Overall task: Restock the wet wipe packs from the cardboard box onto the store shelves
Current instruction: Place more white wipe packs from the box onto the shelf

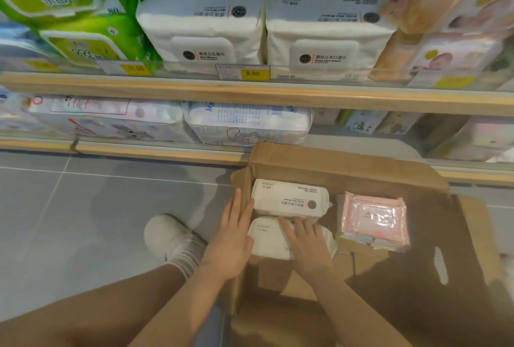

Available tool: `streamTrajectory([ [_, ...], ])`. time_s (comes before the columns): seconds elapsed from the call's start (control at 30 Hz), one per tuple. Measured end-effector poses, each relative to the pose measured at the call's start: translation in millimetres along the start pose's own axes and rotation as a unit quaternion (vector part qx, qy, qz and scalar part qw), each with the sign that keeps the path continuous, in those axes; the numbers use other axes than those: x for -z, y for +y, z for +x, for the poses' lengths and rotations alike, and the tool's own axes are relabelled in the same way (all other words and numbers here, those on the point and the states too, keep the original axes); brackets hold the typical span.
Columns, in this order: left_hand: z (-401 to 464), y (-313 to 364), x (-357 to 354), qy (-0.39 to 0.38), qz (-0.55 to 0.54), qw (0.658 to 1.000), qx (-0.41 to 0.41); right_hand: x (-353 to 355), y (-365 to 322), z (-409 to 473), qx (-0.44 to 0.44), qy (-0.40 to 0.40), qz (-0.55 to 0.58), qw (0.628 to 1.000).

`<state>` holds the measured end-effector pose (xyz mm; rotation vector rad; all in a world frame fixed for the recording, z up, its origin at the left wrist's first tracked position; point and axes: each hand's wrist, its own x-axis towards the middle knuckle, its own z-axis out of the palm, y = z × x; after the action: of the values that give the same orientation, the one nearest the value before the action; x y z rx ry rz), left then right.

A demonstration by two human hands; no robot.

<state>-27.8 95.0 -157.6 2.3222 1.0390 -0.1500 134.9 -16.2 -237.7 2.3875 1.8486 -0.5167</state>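
1. A person crouches on a grey tiled floor [83, 207] before store shelves, both hands reaching into an open cardboard box [347, 171].
2. The left hand [232, 238] is spread flat, fingers straight and together. It lies along the box's left wall, fingertips touching the left end of the far white pack [289, 197].
3. The right hand [307, 241] lies palm down on the near white pack [268, 241], fingers extended and slightly apart, pressing rather than gripping.
4. The two white wet wipe packs lie side by side in the left part of the box, one behind the other, touching.
5. A stack of small pink packs [374, 218] sits in the box to their right, apart from both hands.
6. Above, the upper shelf [250, 90] carries matching white packs [325, 37], with a yellow price tag [254, 73] on its front rail.
7. A white shoe [164, 235] rests on the floor left of the box.
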Motion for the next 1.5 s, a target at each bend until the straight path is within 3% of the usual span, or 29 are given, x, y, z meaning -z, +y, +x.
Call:
streamTrajectory([
  [0.27, 1.0, -1.5, 0.2, -0.022, 0.027, 0.999, 0.013, 1.5, 0.3, 1.3, -0.004, 0.004, -0.004, 1.0],
  [0.37, 2.2, -3.5, 0.4, 0.018, 0.144, 0.989, 0.001, 15.1, 11.8, -16.7, -0.046, 0.009, 0.04, 0.998],
  [0.5, 23.0, 14.6, 2.9, 0.041, 0.313, 0.947, -0.052, 53.3, 45.6, -56.6, -0.104, -0.001, 0.105, 0.989],
  [0.7, 76.2, 65.2, -10.7, -0.002, 0.279, 0.952, -0.126, 106.6, 107.5, -106.8, -0.205, 0.058, 0.185, 0.959],
  [0.87, 110.5, 54.4, -43.7, -0.078, 0.318, 0.942, -0.075, 107.7, 144.7, -118.7, -0.294, 0.116, 0.244, 0.917],
  [1.03, 123.3, 45.1, -57.5, -0.049, 0.359, 0.93, -0.057, 91.7, 156.6, -122.8, -0.342, 0.122, 0.295, 0.884],
  [1.1, 127.2, 47.7, -60.0, -0.034, 0.374, 0.924, -0.067, 86.9, 156.9, -123.2, -0.349, 0.126, 0.304, 0.878],
  [1.27, 126.5, 54.9, -59.6, -0.089, 0.395, 0.912, -0.072, 85.1, 164.7, -121.2, -0.343, 0.123, 0.323, 0.873],
  [1.5, 105.0, 77.5, -25.5, -0.089, 0.329, 0.93, -0.135, 116.2, 169.2, -127.9, -0.287, 0.108, 0.323, 0.895],
])
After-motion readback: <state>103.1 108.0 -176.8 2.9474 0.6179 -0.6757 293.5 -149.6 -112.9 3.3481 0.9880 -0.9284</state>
